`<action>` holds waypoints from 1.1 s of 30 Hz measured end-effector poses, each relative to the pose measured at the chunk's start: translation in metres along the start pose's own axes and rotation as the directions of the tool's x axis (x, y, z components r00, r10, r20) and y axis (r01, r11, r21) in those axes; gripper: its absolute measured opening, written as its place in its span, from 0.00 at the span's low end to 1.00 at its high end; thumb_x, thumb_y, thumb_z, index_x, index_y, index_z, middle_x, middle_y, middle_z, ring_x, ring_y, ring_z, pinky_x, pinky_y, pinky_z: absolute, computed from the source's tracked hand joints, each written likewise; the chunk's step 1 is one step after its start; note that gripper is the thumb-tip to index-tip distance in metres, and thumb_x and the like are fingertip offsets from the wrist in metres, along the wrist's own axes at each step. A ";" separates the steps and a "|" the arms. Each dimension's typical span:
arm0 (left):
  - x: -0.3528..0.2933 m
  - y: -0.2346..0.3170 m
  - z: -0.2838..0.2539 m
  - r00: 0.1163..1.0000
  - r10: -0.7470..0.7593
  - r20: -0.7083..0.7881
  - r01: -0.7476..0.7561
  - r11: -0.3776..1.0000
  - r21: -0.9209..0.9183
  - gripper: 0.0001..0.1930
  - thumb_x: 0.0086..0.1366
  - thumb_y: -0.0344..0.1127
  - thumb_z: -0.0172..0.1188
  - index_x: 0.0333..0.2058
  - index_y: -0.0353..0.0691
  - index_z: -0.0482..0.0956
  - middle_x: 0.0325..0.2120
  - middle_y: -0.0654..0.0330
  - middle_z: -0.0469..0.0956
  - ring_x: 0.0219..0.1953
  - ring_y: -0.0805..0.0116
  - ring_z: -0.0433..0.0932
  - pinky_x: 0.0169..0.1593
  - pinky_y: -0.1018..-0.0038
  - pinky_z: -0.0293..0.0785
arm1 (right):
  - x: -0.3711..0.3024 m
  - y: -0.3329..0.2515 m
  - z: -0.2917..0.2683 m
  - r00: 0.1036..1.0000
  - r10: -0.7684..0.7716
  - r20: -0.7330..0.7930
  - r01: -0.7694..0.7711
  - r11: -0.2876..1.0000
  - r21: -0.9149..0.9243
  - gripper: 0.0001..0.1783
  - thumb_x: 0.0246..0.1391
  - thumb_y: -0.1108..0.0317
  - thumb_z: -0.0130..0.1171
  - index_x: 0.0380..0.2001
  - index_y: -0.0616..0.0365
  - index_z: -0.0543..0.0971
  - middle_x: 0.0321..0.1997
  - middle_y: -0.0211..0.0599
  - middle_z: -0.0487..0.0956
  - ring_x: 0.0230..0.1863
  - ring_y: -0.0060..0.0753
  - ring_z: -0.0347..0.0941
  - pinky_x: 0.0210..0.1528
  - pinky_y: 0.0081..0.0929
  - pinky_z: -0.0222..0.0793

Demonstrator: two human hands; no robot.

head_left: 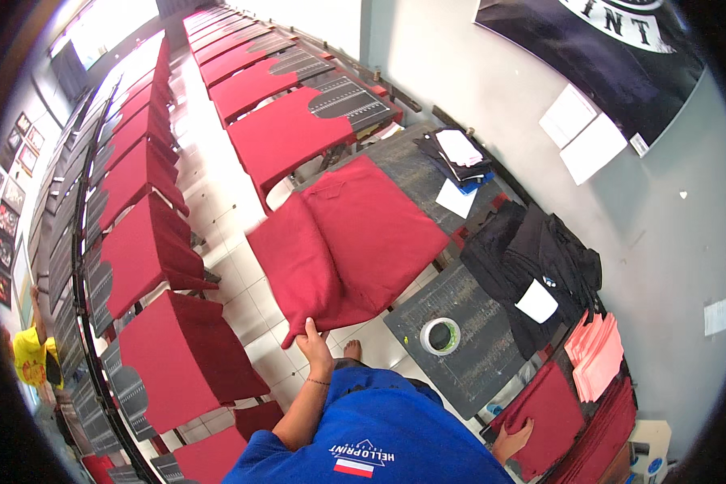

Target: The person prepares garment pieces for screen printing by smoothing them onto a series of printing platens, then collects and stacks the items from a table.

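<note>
My left hand [315, 352] pinches the near corner of a red fabric piece [379, 234]. That piece lies partly on a dark printing board, and its near left side is folded over and hangs past the board's edge. Low on the right, my right hand [511, 443] grips another red fabric piece [552, 415] near its edge; some of the fingers are hidden. Beside it is a stack of red fabric [601, 444].
A roll of tape [440, 335] sits on the dark board [472, 371] to my right. Black fabric [540, 258], salmon-coloured sheets [595, 355] and a dark pile topped with paper [460, 149] lie along the wall. Red-covered boards [290, 125] line the aisle; a person in yellow [34, 355] is far left.
</note>
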State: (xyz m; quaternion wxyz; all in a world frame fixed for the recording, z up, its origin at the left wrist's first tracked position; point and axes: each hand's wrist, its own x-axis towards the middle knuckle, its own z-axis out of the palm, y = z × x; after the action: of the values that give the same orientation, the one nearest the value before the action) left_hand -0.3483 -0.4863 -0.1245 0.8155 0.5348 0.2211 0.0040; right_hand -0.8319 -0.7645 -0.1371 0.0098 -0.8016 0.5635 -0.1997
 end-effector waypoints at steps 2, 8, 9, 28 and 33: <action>-0.002 -0.009 -0.012 0.999 0.050 -0.010 -0.049 0.995 0.087 0.14 0.72 0.38 0.50 0.46 0.33 0.74 0.44 0.56 0.77 0.43 0.68 0.78 0.45 0.65 0.81 | 0.001 0.005 0.008 0.999 -0.016 -0.032 0.016 1.000 -0.021 0.38 0.46 0.62 0.69 0.58 0.68 0.66 0.61 0.60 0.69 0.62 0.62 0.64 0.66 0.47 0.58; -0.008 -0.035 -0.036 0.996 0.053 -0.073 -0.025 0.939 0.344 0.16 0.72 0.39 0.52 0.41 0.28 0.77 0.33 0.59 0.78 0.33 0.73 0.75 0.38 0.72 0.76 | -0.004 0.007 0.005 0.999 -0.023 -0.027 0.023 1.000 0.005 0.41 0.41 0.67 0.70 0.59 0.68 0.65 0.62 0.60 0.67 0.65 0.60 0.61 0.68 0.45 0.55; -0.007 -0.030 -0.038 0.995 0.074 -0.064 -0.041 0.908 0.416 0.16 0.72 0.39 0.52 0.41 0.27 0.77 0.32 0.60 0.77 0.32 0.75 0.73 0.35 0.73 0.74 | -0.003 0.005 0.004 1.000 -0.019 -0.006 0.019 1.000 0.021 0.41 0.41 0.67 0.70 0.59 0.68 0.65 0.62 0.60 0.67 0.65 0.60 0.61 0.68 0.44 0.55; -0.101 -0.046 0.208 0.080 0.121 0.989 -0.944 0.329 0.036 0.14 0.64 0.34 0.58 0.47 0.34 0.75 0.57 0.42 0.69 0.59 0.42 0.67 0.62 0.52 0.63 | 0.013 0.021 -0.016 0.903 0.430 0.015 -0.414 0.858 0.304 0.31 0.51 0.64 0.62 0.57 0.68 0.70 0.56 0.57 0.75 0.54 0.55 0.74 0.60 0.40 0.65; -0.244 -0.079 0.165 -0.302 -0.416 0.858 -0.619 0.770 0.155 0.13 0.65 0.34 0.58 0.45 0.32 0.77 0.45 0.46 0.79 0.48 0.51 0.79 0.52 0.63 0.74 | 0.024 0.071 -0.023 0.561 0.827 0.047 -0.529 0.314 0.788 0.34 0.61 0.51 0.58 0.53 0.77 0.71 0.56 0.53 0.74 0.54 0.46 0.74 0.58 0.39 0.67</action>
State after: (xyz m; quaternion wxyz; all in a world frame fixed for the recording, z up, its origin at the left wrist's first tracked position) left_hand -0.5265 -0.7232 -0.0516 0.4066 0.5540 -0.5971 -0.4138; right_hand -0.8963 -0.8077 -0.1257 0.3070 -0.3489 0.7113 -0.5273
